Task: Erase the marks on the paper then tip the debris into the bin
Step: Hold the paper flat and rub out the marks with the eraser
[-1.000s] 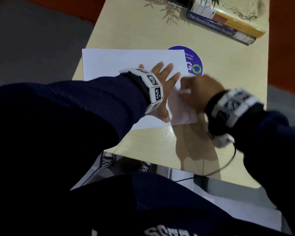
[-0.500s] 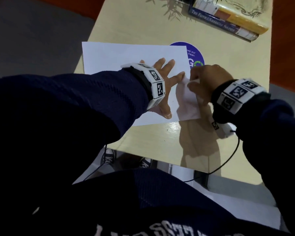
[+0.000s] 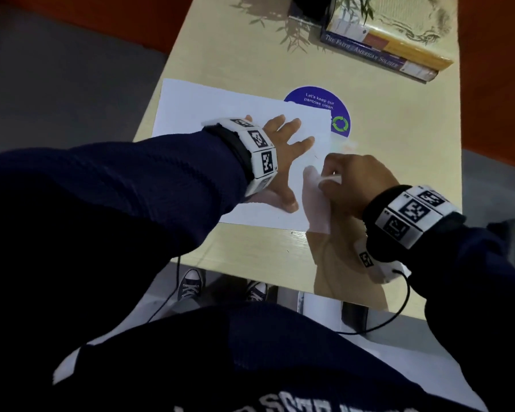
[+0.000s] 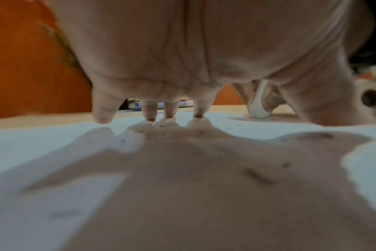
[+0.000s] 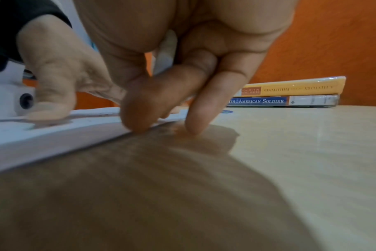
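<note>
Dim, cool head view with glare on the glossy pale wooden table (image 3: pixel 378 185) near its front edge, a soft hand shadow over the white paper sheet (image 4: pixel 43 144), wrist views blurred in the foreground, edges bowed.

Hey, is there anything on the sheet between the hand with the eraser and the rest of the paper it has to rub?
Only the left hand, spread flat on the paper beside the right hand, which grips the eraser. No bin is visible.
</note>
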Demonstrator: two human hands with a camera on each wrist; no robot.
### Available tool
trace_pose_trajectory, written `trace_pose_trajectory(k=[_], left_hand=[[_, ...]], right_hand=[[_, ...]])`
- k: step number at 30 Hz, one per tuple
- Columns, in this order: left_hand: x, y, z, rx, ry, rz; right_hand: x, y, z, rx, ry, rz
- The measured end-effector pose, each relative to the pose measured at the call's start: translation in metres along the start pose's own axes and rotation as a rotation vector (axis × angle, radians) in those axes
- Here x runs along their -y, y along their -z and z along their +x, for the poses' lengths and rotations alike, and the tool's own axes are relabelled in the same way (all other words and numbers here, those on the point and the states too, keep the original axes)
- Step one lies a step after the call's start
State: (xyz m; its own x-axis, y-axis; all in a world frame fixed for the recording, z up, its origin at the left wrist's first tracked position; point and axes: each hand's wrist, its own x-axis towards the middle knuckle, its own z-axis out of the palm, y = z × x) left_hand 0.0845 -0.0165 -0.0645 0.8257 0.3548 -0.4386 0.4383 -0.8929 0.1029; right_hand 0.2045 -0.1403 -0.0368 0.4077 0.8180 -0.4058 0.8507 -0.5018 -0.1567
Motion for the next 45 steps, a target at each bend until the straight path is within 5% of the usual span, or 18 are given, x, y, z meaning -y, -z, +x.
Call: trace_pose_trajectory(k=[11,16,21,25,30,45], left_hand=[[-0.016,-0.003,0.001,-0.032,0.062,-0.058],[-0.013,-0.007,0.005,-0.037,0.073,-0.05],[-0.014,-0.008,0.004,-0.063,0.071,-0.062],[-0.01,-0.013,0.01,-0.041,0.085,-0.062],[-0.013,-0.011,0.008,-0.057,0.088,-0.074],[-0.011,-0.007,0.007,-0.027,0.1,-0.097]], right_hand=[[0.003,0.021,0.027,-0.06,0.028,-0.072],[0.007,0.002,-0.004,0.056,0.077,-0.084],[0.0,0.018,0.031,-0.072,0.052,-0.06],[0.002,0.004,0.004,0.066,0.095,-0.02],[0.002,0.027,0.043,-0.019,0.058,-0.008],[0.001,0.021,0.036,0.003,0.066,-0.049]])
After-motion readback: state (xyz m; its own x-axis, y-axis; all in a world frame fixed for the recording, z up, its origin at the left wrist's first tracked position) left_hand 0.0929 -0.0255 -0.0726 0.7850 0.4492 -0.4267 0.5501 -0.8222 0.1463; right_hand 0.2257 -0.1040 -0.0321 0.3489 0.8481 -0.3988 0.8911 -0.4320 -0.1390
